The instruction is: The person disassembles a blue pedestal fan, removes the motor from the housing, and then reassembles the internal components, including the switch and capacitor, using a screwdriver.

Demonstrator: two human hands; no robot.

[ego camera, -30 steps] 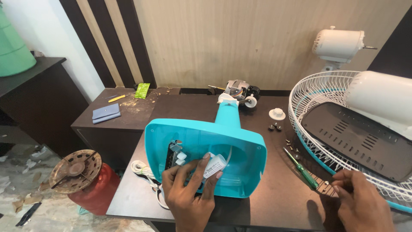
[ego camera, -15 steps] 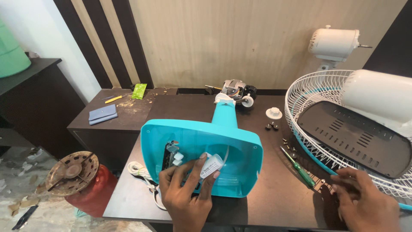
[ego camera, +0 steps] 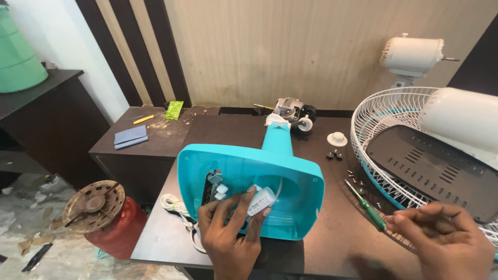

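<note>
- Your left hand (ego camera: 228, 236) pinches the white capacitor (ego camera: 261, 200) inside the upturned teal base (ego camera: 249, 179), mid-table.
- Keep that grip steady; don't tug its wires.
- Your right hand (ego camera: 448, 241) has fingers curled by the green screwdriver (ego camera: 367, 206); can't tell what they hold.
- Watch the loose screws (ego camera: 355, 179) near the grille (ego camera: 378, 111).

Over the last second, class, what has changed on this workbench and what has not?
The right hand has slid left from the table edge toward the green-handled screwdriver. The left hand keeps pinching the small white part inside the turquoise fan base. Everything else on the table stayed put.
</note>
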